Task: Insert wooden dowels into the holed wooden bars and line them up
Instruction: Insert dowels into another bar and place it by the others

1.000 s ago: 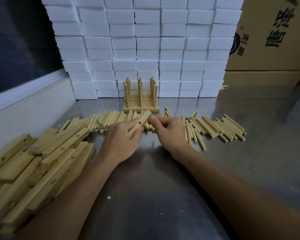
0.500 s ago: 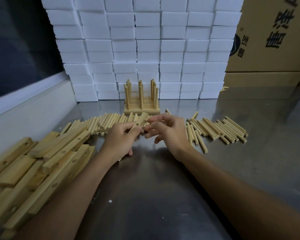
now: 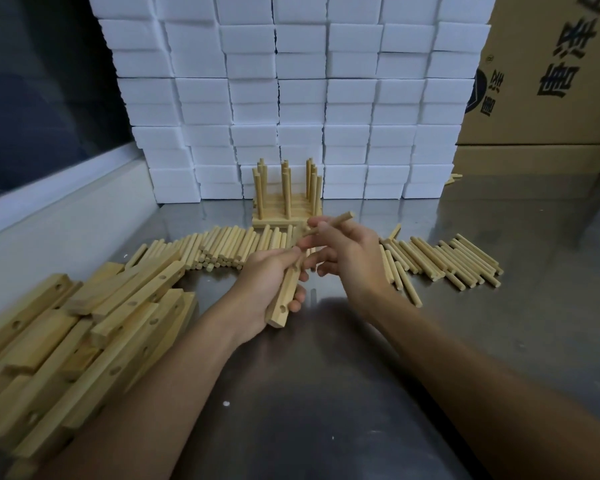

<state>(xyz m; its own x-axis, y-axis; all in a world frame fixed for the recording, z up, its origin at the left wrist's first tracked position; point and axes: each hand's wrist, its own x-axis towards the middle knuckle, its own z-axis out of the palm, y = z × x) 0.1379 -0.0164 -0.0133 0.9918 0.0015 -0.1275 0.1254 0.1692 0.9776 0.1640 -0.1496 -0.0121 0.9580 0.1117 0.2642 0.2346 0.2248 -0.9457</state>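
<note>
2 hands meet over the middle of the steel counter (image 3: pixel 326 393). The left hand (image 3: pixel 267 285) is wrapped around a holed bar (image 3: pixel 284 299), fingers curled over its far half, so the bar tilts with its near end low and toward the person; 1 hole shows on that near end, just past the fingertips. The right hand (image 3: pixel 347 254) pinches a dowel (image 3: pixel 336 220) between thumb and forefinger, the other fingers loosely spread below. The dowel slants up and away to the right, its lower end hidden at the top of the bar, so whether it sits in a hole cannot be told.

Just beyond the hands stands a block of finished bars (image 3: pixel 286 218) laid side by side, with 3 rows of dowels upright in them. Behind that rises a wall of white foam blocks (image 3: pixel 298 98), and to the right of it brown cartons (image 3: pixel 551 81) with dark print.

Loose dowels lie flat on the counter in 2 spreads: one (image 3: pixel 219 247) beyond and left of the left hand, packed close in a curving row, and another (image 3: pixel 444 259) right of the right hand, more scattered, with a few sticks reaching nearly to the right wrist. Left of the left forearm, a rough pile of bare bars (image 3: pixel 84 341) fills the near-left part of the counter, holes showing on several, stacked crosswise and overlapping.
</note>
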